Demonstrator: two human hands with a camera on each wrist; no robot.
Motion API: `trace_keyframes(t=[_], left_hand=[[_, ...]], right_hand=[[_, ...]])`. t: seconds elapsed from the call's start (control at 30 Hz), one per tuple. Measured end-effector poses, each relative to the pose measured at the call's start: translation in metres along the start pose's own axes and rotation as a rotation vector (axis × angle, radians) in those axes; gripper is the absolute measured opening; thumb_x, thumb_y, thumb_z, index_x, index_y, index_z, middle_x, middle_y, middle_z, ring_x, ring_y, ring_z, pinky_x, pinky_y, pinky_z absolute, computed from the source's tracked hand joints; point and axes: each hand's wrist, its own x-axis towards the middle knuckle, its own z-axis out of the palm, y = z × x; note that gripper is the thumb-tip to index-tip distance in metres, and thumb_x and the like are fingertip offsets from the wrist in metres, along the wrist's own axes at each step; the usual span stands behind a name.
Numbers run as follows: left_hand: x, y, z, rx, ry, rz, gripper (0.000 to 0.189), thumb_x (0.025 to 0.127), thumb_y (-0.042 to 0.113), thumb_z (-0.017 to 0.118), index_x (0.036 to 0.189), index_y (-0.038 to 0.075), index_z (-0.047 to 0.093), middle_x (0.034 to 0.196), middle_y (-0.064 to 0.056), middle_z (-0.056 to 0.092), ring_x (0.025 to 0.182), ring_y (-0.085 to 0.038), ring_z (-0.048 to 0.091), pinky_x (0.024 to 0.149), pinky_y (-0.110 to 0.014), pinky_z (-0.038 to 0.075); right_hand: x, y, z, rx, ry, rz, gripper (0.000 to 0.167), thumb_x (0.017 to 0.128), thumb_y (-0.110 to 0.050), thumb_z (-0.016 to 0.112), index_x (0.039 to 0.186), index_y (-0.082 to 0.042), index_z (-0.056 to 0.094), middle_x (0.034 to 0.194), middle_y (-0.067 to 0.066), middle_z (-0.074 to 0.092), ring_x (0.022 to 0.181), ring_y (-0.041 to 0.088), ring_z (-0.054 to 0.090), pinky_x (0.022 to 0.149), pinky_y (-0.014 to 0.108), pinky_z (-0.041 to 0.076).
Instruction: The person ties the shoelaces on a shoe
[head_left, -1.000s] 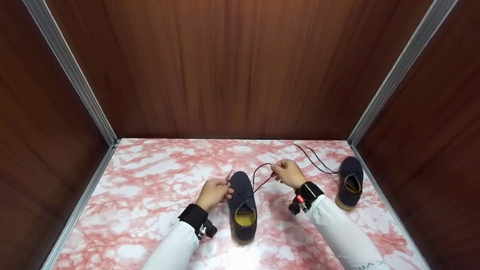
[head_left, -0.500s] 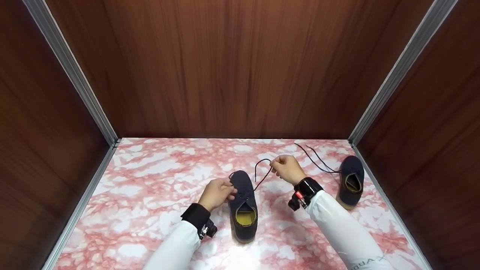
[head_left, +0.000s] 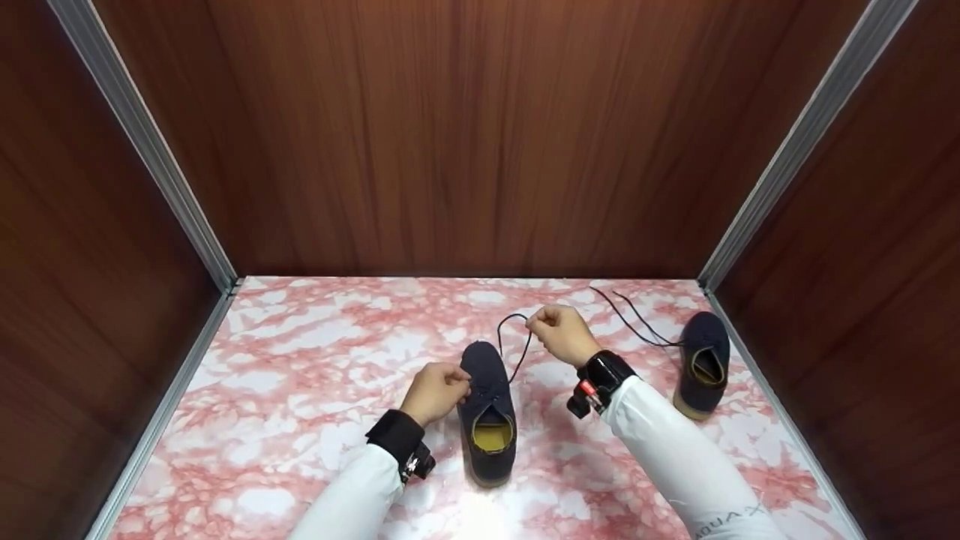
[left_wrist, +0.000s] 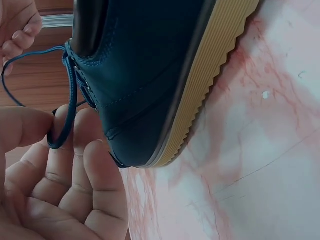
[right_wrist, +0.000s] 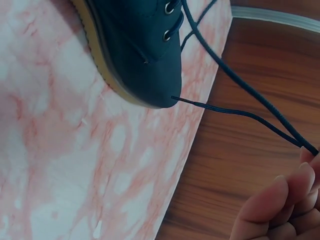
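A dark navy lace-up shoe with a yellow insole stands in the middle, toe pointing away from me. At its left side my left hand pinches one shoelace between thumb and forefinger, and the lace bends into a loop there in the left wrist view. My right hand is raised to the right of the toe. It pinches the other shoelace partway along, so the loose tip hangs free near the toe. In the right wrist view that hand is partly cut off by the frame edge.
A second navy shoe stands at the right near the side wall, its laces stretched out to the left. The pink and white marbled tabletop is enclosed by brown wood panels at the back and both sides.
My right hand has moved left and slightly away from me, with its lace still pinched. The left hand has shifted slightly right, and its lace end no longer shows beyond the toe.
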Motion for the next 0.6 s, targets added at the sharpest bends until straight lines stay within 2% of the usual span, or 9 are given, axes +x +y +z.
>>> trace_keyframes(t=[0.17, 0.27, 0.33, 0.47, 0.6], left_hand=[[-0.002, -0.001, 0.000, 0.091, 0.044, 0.080, 0.015, 0.091, 0.009, 0.072, 0.101, 0.003, 0.082, 0.094, -0.010, 0.081, 0.084, -0.020, 0.075, 0.073, -0.027, 0.058], [-0.003, -0.003, 0.000, 0.135, 0.069, 0.132, 0.014, 0.089, 0.009, 0.075, 0.098, 0.005, 0.083, 0.097, -0.009, 0.082, 0.089, -0.021, 0.075, 0.077, -0.031, 0.059], [-0.003, -0.004, 0.000, 0.136, 0.073, 0.135, 0.013, 0.088, 0.009, 0.076, 0.098, 0.004, 0.083, 0.097, -0.009, 0.082, 0.088, -0.021, 0.075, 0.077, -0.032, 0.059], [-0.003, -0.005, -0.002, 0.120, 0.080, 0.097, 0.012, 0.086, 0.011, 0.079, 0.095, 0.004, 0.082, 0.092, -0.009, 0.081, 0.081, -0.016, 0.074, 0.073, -0.029, 0.059], [-0.004, -0.007, -0.005, 0.091, 0.101, 0.008, 0.009, 0.084, 0.015, 0.081, 0.088, 0.007, 0.081, 0.084, -0.007, 0.080, 0.070, -0.008, 0.068, 0.067, -0.026, 0.056]], right_hand=[[0.002, -0.014, 0.015, -0.032, -0.025, -0.053, 0.013, 0.095, -0.013, 0.068, 0.089, -0.005, 0.076, 0.069, -0.009, 0.061, 0.066, 0.008, 0.050, 0.064, 0.024, 0.040], [0.002, -0.023, 0.026, -0.080, -0.095, -0.118, 0.015, 0.096, -0.017, 0.069, 0.093, -0.005, 0.078, 0.072, -0.009, 0.060, 0.068, 0.007, 0.051, 0.067, 0.024, 0.041], [0.001, -0.027, 0.031, -0.110, -0.146, -0.158, 0.018, 0.097, -0.019, 0.069, 0.096, -0.004, 0.078, 0.073, -0.009, 0.059, 0.069, 0.006, 0.051, 0.068, 0.023, 0.042], [-0.001, -0.024, 0.033, -0.135, -0.185, -0.166, 0.017, 0.098, -0.019, 0.069, 0.098, -0.005, 0.079, 0.068, -0.010, 0.053, 0.064, 0.006, 0.048, 0.063, 0.022, 0.040], [-0.003, -0.014, 0.032, -0.118, -0.192, -0.161, 0.015, 0.098, -0.018, 0.069, 0.097, -0.005, 0.078, 0.064, -0.010, 0.051, 0.062, 0.005, 0.047, 0.060, 0.021, 0.039]])
